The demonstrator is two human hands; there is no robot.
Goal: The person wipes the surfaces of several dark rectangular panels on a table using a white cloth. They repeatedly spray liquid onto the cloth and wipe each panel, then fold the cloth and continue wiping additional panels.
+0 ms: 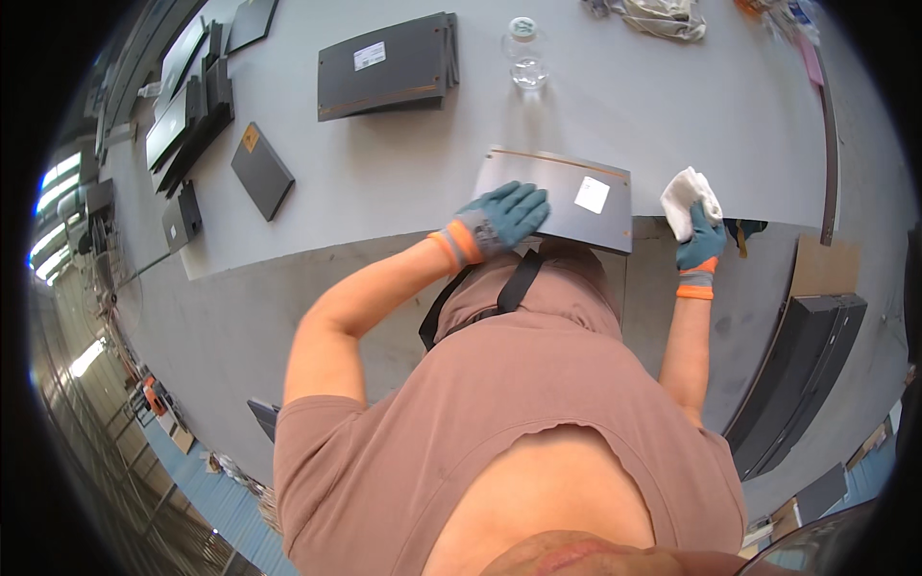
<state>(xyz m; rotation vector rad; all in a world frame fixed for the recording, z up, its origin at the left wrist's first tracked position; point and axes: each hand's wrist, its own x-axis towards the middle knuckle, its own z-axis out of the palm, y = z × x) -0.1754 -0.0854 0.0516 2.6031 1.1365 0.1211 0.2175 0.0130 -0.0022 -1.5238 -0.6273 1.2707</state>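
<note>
In front of me, at the table's near edge, lies a grey rectangular panel (567, 178) with a white label and a brown strip along its far edge. My left hand (507, 213), in a teal and grey glove with an orange cuff, rests flat on the panel's left part, fingers stretched out. Off the panel's right side, my gloved right hand (704, 240) grips a crumpled white cloth (684, 199) by the table edge. The cloth is apart from the panel.
Beyond the panel stand a clear plastic bottle (526, 67) and a stack of grey panels (384, 77). A smaller panel (261, 173) lies to the left, near piled dark panels (197, 115). Crumpled plastic (663, 14) sits at the far right. Long dark boxes (797, 374) stand right of me.
</note>
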